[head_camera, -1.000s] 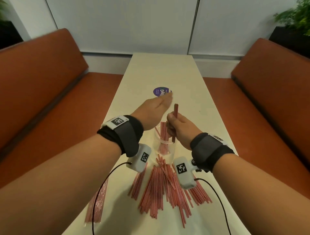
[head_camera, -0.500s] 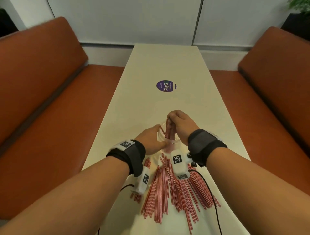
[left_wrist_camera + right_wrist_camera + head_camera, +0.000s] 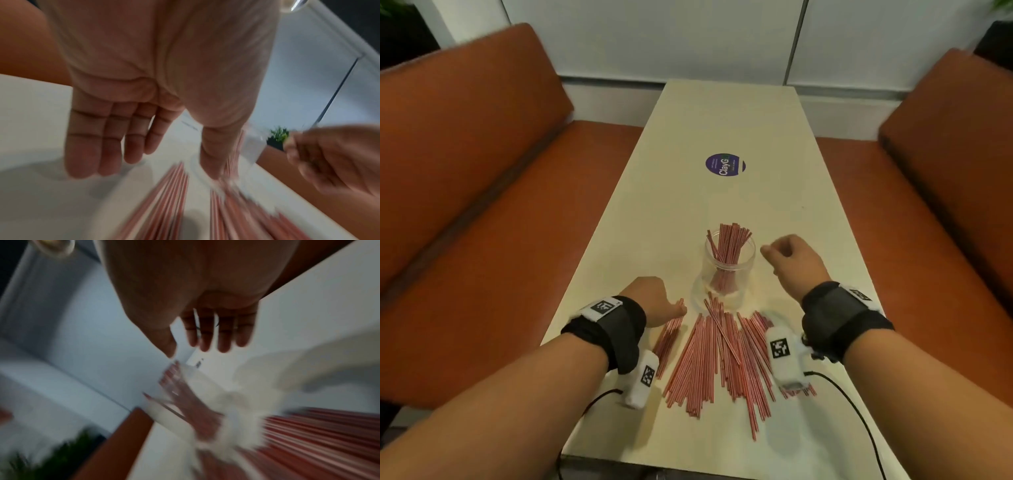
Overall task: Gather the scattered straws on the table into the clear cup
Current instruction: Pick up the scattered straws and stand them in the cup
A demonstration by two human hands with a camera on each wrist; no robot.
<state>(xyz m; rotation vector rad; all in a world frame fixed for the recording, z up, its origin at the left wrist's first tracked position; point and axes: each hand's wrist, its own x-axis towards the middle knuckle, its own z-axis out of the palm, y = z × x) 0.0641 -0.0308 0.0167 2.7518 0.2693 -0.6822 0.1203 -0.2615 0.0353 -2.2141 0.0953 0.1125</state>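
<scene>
Lying nearest, scattered straws [image 3: 717, 356], fanned on the table [image 3: 722, 113], not yet gathered. Left hand [image 3: 650, 301] lowered onto a small side bundle [image 3: 667, 337], fingers straight, gripping nothing. Beyond, clear cup [image 3: 727, 270] upright and released, more straws [image 3: 727, 246] standing inside than half a second ago. Right hand [image 3: 796, 262] withdrawn beside the cup, empty, fingers loosely curled. Both wrist views smeared by motion; cup base hard to make out.
</scene>
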